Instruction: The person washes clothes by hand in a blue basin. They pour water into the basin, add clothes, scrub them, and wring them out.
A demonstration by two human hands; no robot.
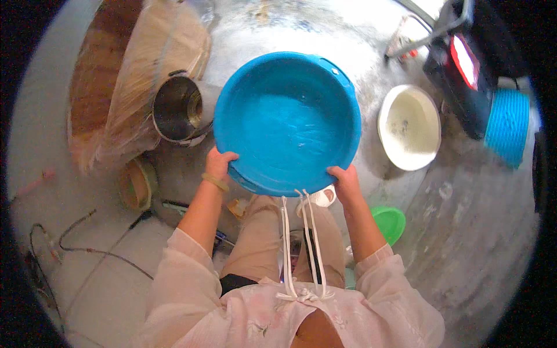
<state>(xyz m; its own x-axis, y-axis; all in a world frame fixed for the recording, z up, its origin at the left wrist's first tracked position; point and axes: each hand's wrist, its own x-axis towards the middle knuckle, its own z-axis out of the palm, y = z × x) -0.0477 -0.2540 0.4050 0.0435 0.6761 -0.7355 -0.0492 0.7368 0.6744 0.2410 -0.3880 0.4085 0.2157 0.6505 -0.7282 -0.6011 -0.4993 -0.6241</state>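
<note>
A large round blue basin is held out in front of me above my knees, its inside facing up. The inside looks wet and glossy; I cannot tell whether any water stands in it. My left hand is closed on the near left part of the rim, thumb over the edge. On the near right, my right hand grips the rim the same way. The fingers under the rim are hidden. A slot-shaped handle opening shows in the rim at the far right, and another lies beside my left hand.
Left of the basin is a metal pot, beside a brown plastic-wrapped bundle. A white basin stands to the right, with a green bowl nearer me. Blue coiled cord lies far right; a dark hose crosses the left floor.
</note>
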